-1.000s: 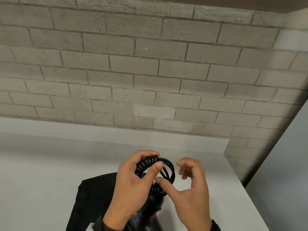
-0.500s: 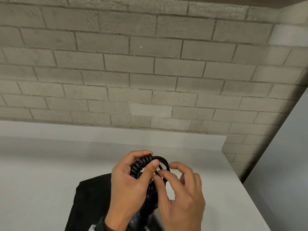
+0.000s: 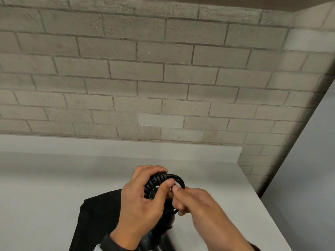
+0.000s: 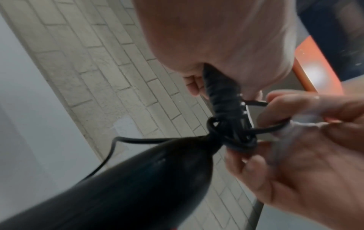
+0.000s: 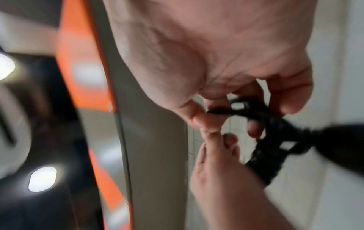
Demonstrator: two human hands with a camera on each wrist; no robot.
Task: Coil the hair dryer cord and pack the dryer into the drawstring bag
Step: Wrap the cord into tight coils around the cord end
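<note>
Head: left hand (image 3: 141, 201) curls round the coiled cord (image 3: 155, 182), thumb pressed on top; bundle sits just beyond the dryer (image 3: 163, 230), which points back toward the person. Drawstring bag (image 3: 97, 218) lies flat on the table (image 3: 54, 187), left of both hands.

Left wrist: dryer's long axis runs away from the camera to the wrapped coil; one loose strand (image 4: 118, 140) trails left.

Right wrist: right hand (image 5: 226, 70) pinches a cord loop (image 5: 239, 107) at the coil's near side, so it's the closer one for tucking.

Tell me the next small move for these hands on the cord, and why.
Probably tuck the loose loop into the bundle. The left hand grips the coiled cord above the hair dryer, and the right hand pinches one strand beside it. The drawstring bag lies flat beneath, not yet used.
</note>
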